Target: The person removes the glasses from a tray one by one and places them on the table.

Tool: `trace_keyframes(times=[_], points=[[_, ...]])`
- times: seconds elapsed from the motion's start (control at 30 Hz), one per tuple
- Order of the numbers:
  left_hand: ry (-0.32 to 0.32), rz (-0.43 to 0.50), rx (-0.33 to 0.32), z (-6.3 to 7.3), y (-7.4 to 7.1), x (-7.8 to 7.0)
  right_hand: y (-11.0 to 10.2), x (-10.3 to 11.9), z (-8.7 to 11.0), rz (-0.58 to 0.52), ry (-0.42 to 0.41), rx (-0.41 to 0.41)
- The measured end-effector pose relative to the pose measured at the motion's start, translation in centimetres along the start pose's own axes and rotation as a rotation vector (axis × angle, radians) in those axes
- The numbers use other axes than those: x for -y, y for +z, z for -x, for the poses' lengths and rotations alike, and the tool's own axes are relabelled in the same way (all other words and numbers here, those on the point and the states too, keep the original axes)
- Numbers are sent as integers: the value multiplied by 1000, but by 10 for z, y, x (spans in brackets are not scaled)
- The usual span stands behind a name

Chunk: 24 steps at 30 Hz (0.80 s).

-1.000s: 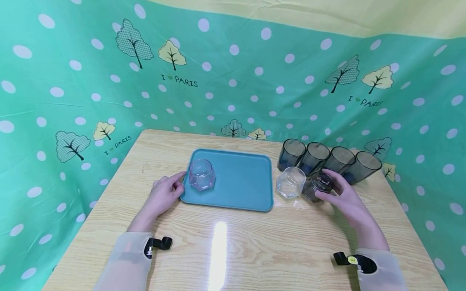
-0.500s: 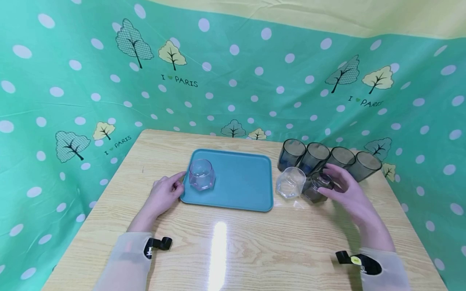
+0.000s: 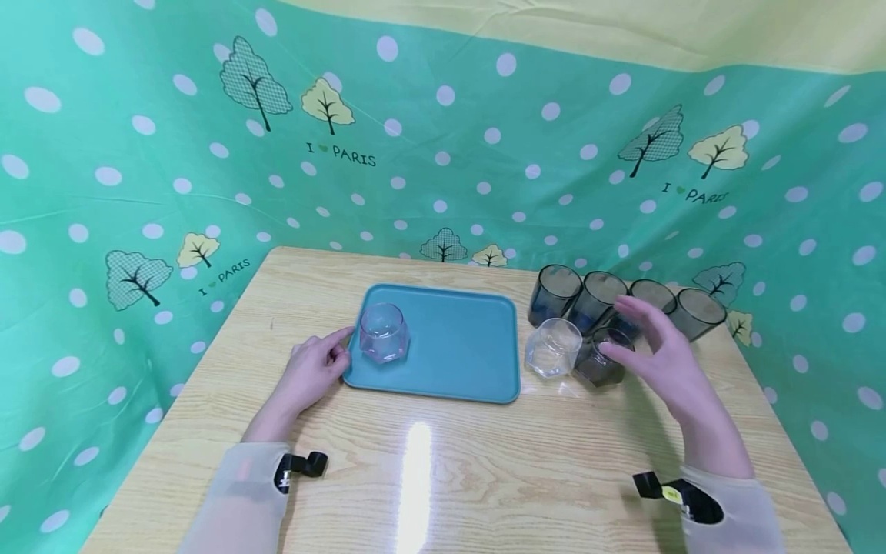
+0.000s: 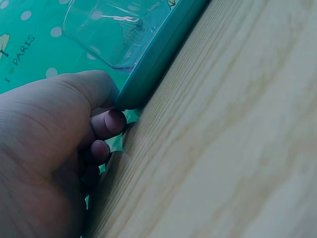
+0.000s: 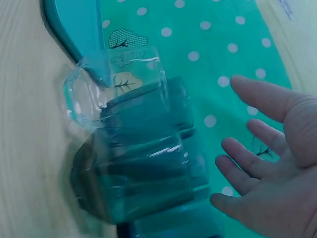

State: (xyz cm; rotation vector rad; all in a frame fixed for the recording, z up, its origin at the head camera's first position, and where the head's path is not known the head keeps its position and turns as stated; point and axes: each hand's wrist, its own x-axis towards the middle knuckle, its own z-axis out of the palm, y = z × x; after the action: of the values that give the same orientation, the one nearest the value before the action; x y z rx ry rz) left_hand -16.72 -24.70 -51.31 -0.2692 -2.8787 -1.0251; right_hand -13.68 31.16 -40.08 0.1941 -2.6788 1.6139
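Observation:
My left hand (image 3: 314, 373) is at the left edge of a blue rectangular tray (image 3: 460, 346). In the left wrist view, thumb and fingers hold the tray rim (image 4: 143, 74) near a corner. A pinkish clear faceted glass (image 3: 384, 333) stands upright on the tray's left part. On the right, my right hand (image 3: 664, 358) hovers beside and above a smoky dark faceted glass (image 3: 601, 358), its fingers spread. The right wrist view shows a gap between that hand (image 5: 277, 158) and the dark glass (image 5: 143, 178). Left of it stands a clear faceted glass (image 3: 554, 350).
Several tall smoky tumblers (image 3: 602, 296) stand in a row behind the two faceted glasses, close to them. The wooden table (image 3: 484, 477) extends in front. A green dotted curtain (image 3: 443, 154) hangs behind the table.
My right hand has let go of the dark faceted glass and risen off it, fingers spreading. The glass stands beside the clear one. The left hand and tray have stayed put.

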Motion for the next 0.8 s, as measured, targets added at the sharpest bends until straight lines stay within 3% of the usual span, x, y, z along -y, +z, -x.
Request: trace_keyframes(times=[0.3, 0.8], points=[[2, -2, -1, 0, 0, 0, 13, 27, -8, -85, -73, -17], [-1, -5, 2, 1, -1, -2, 62, 54, -32, -191, -198, 117]])
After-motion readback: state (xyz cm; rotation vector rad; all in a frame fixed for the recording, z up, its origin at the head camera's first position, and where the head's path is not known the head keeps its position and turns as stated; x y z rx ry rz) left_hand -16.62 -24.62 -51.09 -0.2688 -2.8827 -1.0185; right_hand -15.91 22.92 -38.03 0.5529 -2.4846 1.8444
